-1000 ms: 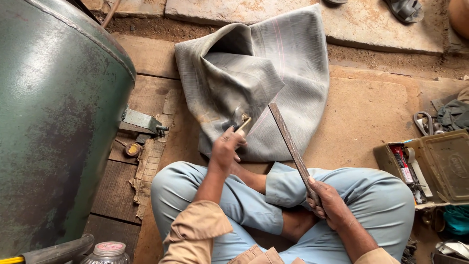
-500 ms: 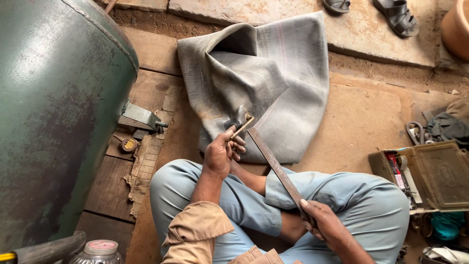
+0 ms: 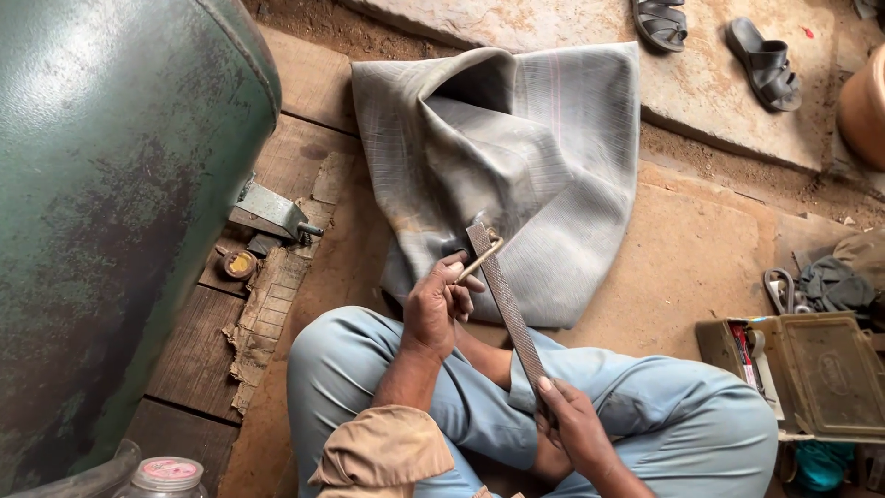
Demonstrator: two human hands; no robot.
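Note:
I sit cross-legged on the ground in light blue trousers. My left hand grips a small brass valve stem that sticks out toward a folded grey rubber inner tube lying in front of me. My right hand holds the near end of a long flat metal file. The file runs diagonally up and left, and its far tip rests against the valve stem at the tube's lower edge.
A big green metal tank fills the left side. A grey metal bracket and a small round tin lie on wooden planks. An open toolbox stands at right, sandals lie on a stone slab at the top, a jar lid bottom left.
The file has swung from lying right of the valve stem to resting its tip on it, and my right hand has pulled back toward my lap. The view shifted slightly.

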